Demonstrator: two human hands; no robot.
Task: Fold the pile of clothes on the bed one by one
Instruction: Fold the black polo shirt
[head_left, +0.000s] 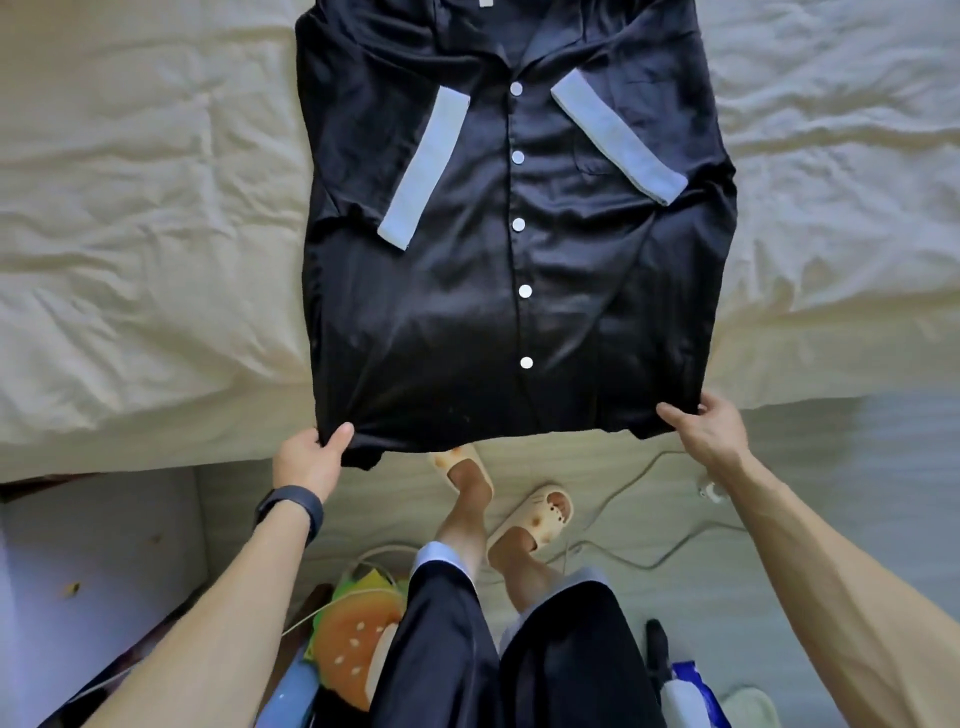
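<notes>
Head view of a black shirt (467, 312) on the bed (130, 208), held at the hem.
Spread button-side up, both sleeves (421, 166) folded inward over the chest; pinched at the lower corners by the left grip (311, 457) and right grip (711, 431), hem hanging just past the bed's edge.

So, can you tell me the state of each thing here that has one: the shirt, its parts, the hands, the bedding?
black shirt: spread front up on the bed, hem held past the bed edge
sleeves: both folded in over the front
buttons: fastened
left hand: grips the left hem corner
right hand: grips the right hem corner
bed sheet: wrinkled
slippers: worn on the feet
</notes>
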